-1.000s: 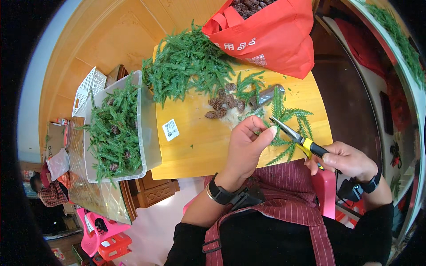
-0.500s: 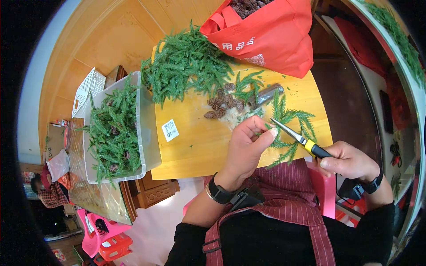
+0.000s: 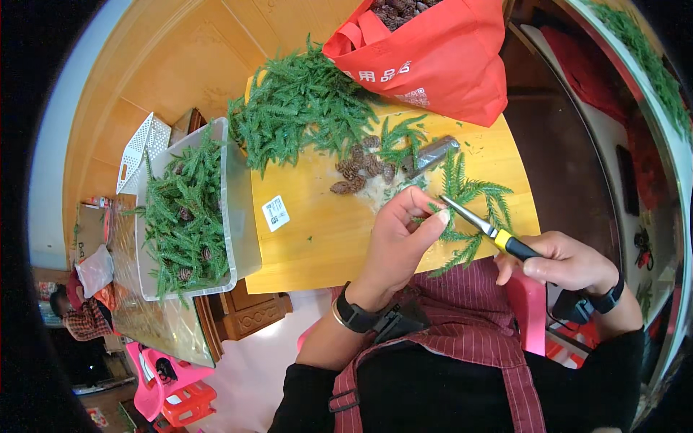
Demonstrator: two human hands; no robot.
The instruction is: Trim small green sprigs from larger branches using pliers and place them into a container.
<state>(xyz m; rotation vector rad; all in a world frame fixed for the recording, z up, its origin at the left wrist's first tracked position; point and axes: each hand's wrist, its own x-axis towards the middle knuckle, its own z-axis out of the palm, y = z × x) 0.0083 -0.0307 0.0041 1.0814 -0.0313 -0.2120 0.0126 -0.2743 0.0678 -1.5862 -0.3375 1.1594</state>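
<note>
My left hand [image 3: 410, 229] is closed, thumb and fingertips pinching the stem end of a green artificial pine sprig [image 3: 471, 190]. The sprig's needled branches spread to the right over the table. My right hand [image 3: 570, 264] holds a pair of long-nosed pliers [image 3: 504, 238] by its yellow and black handles. The metal jaws reach to the stem beside my left thumb; whether they grip it is too small to tell. Beyond my hands lie several brown pine cones [image 3: 354, 172], a loose green sprig [image 3: 401, 138] and a bundle in clear wrap [image 3: 436, 151].
A pile of green sprigs [image 3: 299, 108] covers the far left of the yellow table [image 3: 289, 263]. A red bag [image 3: 440, 65] of pine cones stands at the back. To the left, a clear plastic bin [image 3: 229, 216] holds sprigs with cones. A white label [image 3: 275, 213] lies nearby.
The fingers of my right hand have loosened and stretched slightly below the pliers' handles. My left hand keeps its pinch on the sprig. The whole view has shifted a little.
</note>
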